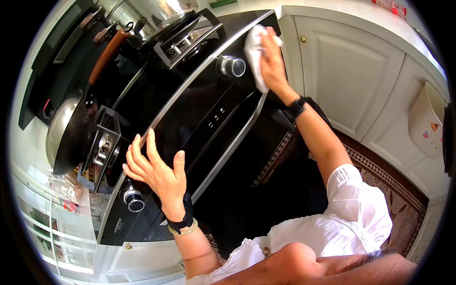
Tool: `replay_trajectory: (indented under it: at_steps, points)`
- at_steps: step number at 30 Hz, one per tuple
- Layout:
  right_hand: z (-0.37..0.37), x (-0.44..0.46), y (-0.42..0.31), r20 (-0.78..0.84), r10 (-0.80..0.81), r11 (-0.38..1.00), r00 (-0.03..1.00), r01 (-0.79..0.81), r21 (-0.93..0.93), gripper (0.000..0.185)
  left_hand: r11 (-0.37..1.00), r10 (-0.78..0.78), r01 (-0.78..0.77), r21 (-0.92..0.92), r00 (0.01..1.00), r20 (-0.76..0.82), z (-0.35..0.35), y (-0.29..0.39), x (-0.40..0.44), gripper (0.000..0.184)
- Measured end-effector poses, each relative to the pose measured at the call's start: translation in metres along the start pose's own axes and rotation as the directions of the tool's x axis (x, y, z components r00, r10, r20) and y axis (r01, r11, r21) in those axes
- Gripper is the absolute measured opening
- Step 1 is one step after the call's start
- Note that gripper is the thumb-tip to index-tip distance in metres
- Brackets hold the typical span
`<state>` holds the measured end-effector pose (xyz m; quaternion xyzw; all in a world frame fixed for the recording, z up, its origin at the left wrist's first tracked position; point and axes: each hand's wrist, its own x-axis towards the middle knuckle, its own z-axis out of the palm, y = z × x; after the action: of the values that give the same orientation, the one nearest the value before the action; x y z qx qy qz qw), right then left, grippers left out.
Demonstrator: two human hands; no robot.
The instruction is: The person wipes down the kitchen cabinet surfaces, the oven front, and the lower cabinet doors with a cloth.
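My right hand (273,64) presses a white cloth (255,57) against the right end of the stove's black glass front panel (190,128), beside a silver knob (232,66). The fingers partly cover the cloth. Near the panel's left part, my left hand (159,178) has its fingers spread and holds nothing; its fingertips are at the silver trim along the panel's upper edge. Another silver knob (133,198) is just below that hand. Small white symbols show in the middle of the panel.
A wok (76,128) with a brown handle sits on the left burner. Behind the right burner (187,40) stands a large metal pot (147,16). White cabinet doors (346,71) line the right side, where a light bin (426,121) hangs. Patterned floor (394,194) shows below.
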<state>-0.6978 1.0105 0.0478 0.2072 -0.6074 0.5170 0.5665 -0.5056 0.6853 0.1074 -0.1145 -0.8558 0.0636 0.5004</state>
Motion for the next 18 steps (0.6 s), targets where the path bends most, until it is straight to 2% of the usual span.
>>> replay_trajectory:
  at_steps: [1, 3, 5, 8, 9, 11, 13, 14, 15, 17, 18]
  points:
    - [0.012, 0.001, 0.005, 0.102, -0.039, 0.983, 0.994, 0.056, -0.177, 0.061, 1.000, 0.003, -0.003, 0.014, 1.000, -0.008, 0.002, 0.000, 0.000, 0.073]
    - [0.014, 0.009, 0.015, 0.122, -0.160, 0.942, 0.979, 0.189, -0.276, 0.057, 0.999, -0.001, 0.002, 0.055, 1.000, -0.019, 0.007, -0.001, -0.001, 0.073]
    - [0.007, 0.026, 0.037, 0.091, -0.181, 0.913, 0.979, 0.202, -0.355, 0.056, 0.995, 0.004, -0.001, 0.104, 1.000, -0.028, 0.011, 0.000, -0.001, 0.076]
    - [-0.004, 0.046, 0.096, -0.163, 0.004, 0.926, 0.987, -0.065, -0.372, 0.056, 0.986, 0.025, -0.014, 0.164, 0.997, -0.068, 0.019, 0.001, 0.000, 0.080]
    - [-0.011, 0.049, 0.109, -0.212, 0.101, 0.952, 0.972, -0.156, -0.263, 0.056, 0.984, 0.030, -0.016, 0.175, 0.997, -0.075, 0.021, 0.000, 0.000, 0.081]
    - [-0.012, 0.034, 0.132, -0.276, 0.234, 0.935, 0.932, -0.293, -0.198, 0.058, 0.981, 0.034, -0.017, 0.194, 0.996, -0.082, 0.024, 0.000, 0.000, 0.083]
    - [-0.001, -0.004, 0.159, -0.275, 0.142, 0.962, 0.951, -0.198, -0.188, 0.060, 0.977, 0.038, -0.019, 0.210, 0.996, -0.085, 0.026, -0.001, 0.000, 0.085]
    - [0.008, 0.006, 0.118, -0.300, 0.479, 0.872, 0.825, -0.488, 0.051, 0.058, 0.976, 0.036, -0.016, 0.218, 0.996, -0.086, 0.026, -0.001, -0.001, 0.086]
    - [0.014, -0.010, 0.084, -0.248, 0.452, 0.867, 0.857, -0.487, -0.104, 0.056, 0.975, 0.034, -0.013, 0.223, 0.996, -0.088, 0.027, -0.001, -0.001, 0.086]
    - [0.037, -0.059, 0.088, -0.091, 0.304, 0.919, 0.948, -0.317, -0.233, 0.054, 0.973, 0.036, -0.014, 0.231, 0.995, -0.090, 0.027, 0.000, -0.001, 0.086]
    - [0.039, -0.082, 0.057, 0.048, 0.141, 0.922, 0.989, -0.113, -0.370, 0.055, 0.971, 0.041, -0.018, 0.238, 0.995, -0.089, 0.027, 0.000, -0.001, 0.086]
